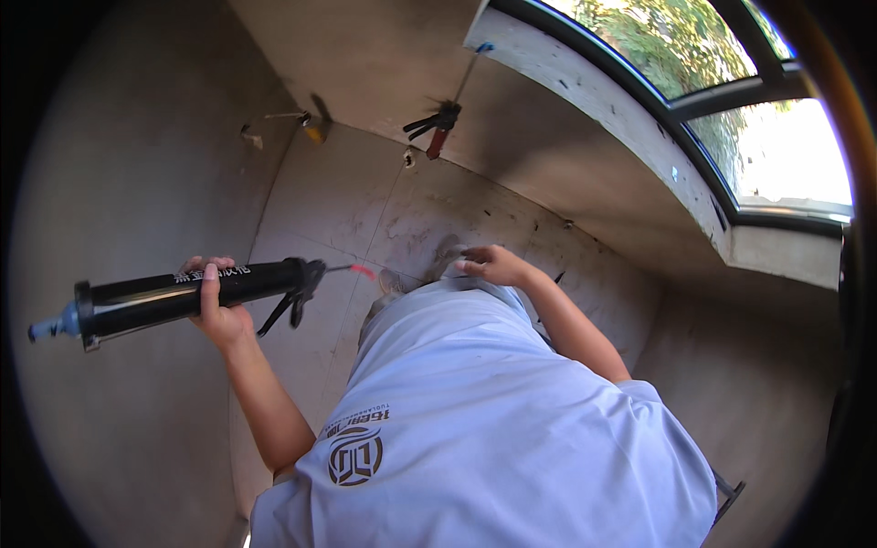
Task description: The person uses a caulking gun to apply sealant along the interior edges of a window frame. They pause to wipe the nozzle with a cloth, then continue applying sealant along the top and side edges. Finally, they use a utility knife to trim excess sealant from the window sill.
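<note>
My left hand (217,306) is wrapped around the barrel of a black caulking gun (146,297), held out to the left. Its pale blue nozzle (57,326) points left, while the trigger and thin rod with a red tip face inward. My right hand (498,266) hovers in front of my waist, its fingers curled and pressed together. Whatever they may hold is too small to make out. Beyond that hand my shoe (448,247) shows on the floor.
A tool with a black and red handle (445,119) and a thin rod leans by the window ledge (603,119). In the far left corner is a small yellow object (313,131). Smudges and debris mark the tiled floor (320,192). A dark-framed window (713,105) fills the upper right.
</note>
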The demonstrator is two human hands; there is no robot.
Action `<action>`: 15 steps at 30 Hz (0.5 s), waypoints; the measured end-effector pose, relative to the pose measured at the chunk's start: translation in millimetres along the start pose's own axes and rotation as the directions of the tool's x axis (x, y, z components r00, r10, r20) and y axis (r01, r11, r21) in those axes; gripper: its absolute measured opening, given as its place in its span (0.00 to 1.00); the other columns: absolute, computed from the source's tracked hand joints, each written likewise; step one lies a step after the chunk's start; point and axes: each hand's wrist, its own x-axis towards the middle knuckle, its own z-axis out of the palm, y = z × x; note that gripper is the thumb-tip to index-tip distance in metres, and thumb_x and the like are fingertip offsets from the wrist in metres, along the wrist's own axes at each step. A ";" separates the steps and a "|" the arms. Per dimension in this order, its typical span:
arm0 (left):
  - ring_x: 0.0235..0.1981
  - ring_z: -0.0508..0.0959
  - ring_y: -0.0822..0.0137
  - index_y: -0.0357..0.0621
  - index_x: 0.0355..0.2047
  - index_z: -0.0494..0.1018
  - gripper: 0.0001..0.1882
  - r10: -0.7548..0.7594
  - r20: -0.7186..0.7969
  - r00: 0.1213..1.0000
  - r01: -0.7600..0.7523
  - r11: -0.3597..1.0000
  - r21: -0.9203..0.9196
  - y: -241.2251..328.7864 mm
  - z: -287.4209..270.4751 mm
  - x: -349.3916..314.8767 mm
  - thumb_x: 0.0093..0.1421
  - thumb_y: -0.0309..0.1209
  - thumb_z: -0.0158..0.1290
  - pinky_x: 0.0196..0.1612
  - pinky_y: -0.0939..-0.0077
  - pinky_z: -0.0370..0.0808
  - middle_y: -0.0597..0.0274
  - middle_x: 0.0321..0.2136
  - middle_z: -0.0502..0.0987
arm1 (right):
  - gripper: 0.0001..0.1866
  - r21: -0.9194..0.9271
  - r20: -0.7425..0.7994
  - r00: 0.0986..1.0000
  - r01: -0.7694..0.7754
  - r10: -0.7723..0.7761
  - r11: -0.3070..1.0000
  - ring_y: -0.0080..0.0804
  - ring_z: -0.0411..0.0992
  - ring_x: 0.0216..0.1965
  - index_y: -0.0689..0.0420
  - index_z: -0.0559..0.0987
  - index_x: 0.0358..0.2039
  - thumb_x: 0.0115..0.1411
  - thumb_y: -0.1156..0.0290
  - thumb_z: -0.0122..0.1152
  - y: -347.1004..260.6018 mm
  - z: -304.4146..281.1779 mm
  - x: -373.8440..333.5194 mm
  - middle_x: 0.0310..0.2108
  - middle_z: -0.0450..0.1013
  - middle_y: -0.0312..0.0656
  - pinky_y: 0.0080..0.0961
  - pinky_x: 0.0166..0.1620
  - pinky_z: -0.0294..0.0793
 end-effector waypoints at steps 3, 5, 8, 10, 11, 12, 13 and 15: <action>0.34 0.78 0.63 0.32 0.49 0.71 0.21 -0.135 -0.113 0.984 0.155 0.969 0.194 -12.6 -36.4 4.8 0.55 0.21 0.60 0.45 0.66 0.76 0.58 0.31 0.75 | 0.39 -0.157 -0.053 0.998 -0.048 0.040 0.986 0.45 0.78 0.54 0.67 0.73 0.61 0.65 0.43 0.63 8.2 -23.6 34.1 0.54 0.78 0.55 0.35 0.60 0.73; 0.32 0.79 0.65 0.29 0.48 0.73 0.21 -0.162 -0.122 0.979 0.194 0.924 0.329 -24.3 -53.3 -2.0 0.54 0.23 0.64 0.41 0.70 0.77 0.57 0.34 0.77 | 0.40 -0.278 -0.066 0.998 -0.043 0.025 0.960 0.45 0.79 0.53 0.68 0.74 0.61 0.64 0.43 0.63 14.1 -38.6 59.6 0.51 0.79 0.56 0.35 0.58 0.75; 0.31 0.81 0.67 0.32 0.45 0.76 0.19 -0.301 -0.148 0.942 0.330 0.759 0.560 -41.2 -69.1 -27.4 0.54 0.26 0.65 0.38 0.73 0.77 0.58 0.31 0.80 | 0.35 -0.426 -0.034 0.999 -0.036 0.023 0.904 0.47 0.80 0.50 0.63 0.77 0.58 0.64 0.46 0.63 21.3 -50.7 105.4 0.48 0.81 0.53 0.36 0.54 0.77; 0.27 0.80 0.67 0.33 0.39 0.77 0.15 -0.416 -0.158 0.895 0.419 0.668 0.614 -57.7 -70.9 -37.3 0.53 0.28 0.65 0.35 0.74 0.76 0.60 0.26 0.80 | 0.32 -0.478 0.013 0.999 -0.032 0.044 0.878 0.47 0.80 0.49 0.61 0.77 0.58 0.64 0.47 0.63 24.1 -58.8 144.1 0.48 0.81 0.52 0.37 0.53 0.77; 0.26 0.80 0.67 0.34 0.36 0.77 0.14 -0.464 -0.168 0.870 0.455 0.623 0.636 -66.4 -69.5 -42.7 0.52 0.28 0.65 0.34 0.74 0.75 0.60 0.25 0.79 | 0.31 -0.503 0.040 0.997 -0.031 0.059 0.864 0.47 0.80 0.49 0.61 0.78 0.58 0.64 0.48 0.63 26.3 -60.8 165.2 0.47 0.81 0.51 0.37 0.53 0.77; 0.25 0.79 0.68 0.34 0.36 0.76 0.13 -0.498 -0.194 0.845 0.484 0.558 0.674 -73.8 -67.0 -48.2 0.52 0.27 0.64 0.32 0.73 0.75 0.60 0.24 0.79 | 0.31 -0.530 0.068 0.995 -0.024 0.071 0.847 0.47 0.79 0.49 0.60 0.78 0.58 0.64 0.49 0.63 27.9 -62.6 186.5 0.47 0.81 0.50 0.37 0.53 0.77; 0.23 0.78 0.68 0.35 0.35 0.75 0.13 -0.543 -0.245 0.803 0.529 0.461 0.713 -81.8 -63.4 -51.6 0.51 0.27 0.63 0.31 0.72 0.74 0.60 0.22 0.78 | 0.30 -0.525 0.081 0.992 -0.039 0.095 0.850 0.47 0.79 0.50 0.59 0.78 0.58 0.63 0.50 0.63 31.9 -62.9 208.3 0.47 0.81 0.51 0.38 0.54 0.77; 0.21 0.78 0.68 0.35 0.31 0.72 0.11 -0.608 -0.250 0.754 0.559 0.392 0.731 -99.8 -59.1 -48.0 0.51 0.26 0.63 0.28 0.72 0.74 0.61 0.19 0.77 | 0.30 -0.508 0.091 0.986 -0.072 0.137 0.858 0.48 0.79 0.51 0.58 0.78 0.58 0.63 0.50 0.63 37.3 -61.3 257.7 0.47 0.81 0.51 0.38 0.55 0.76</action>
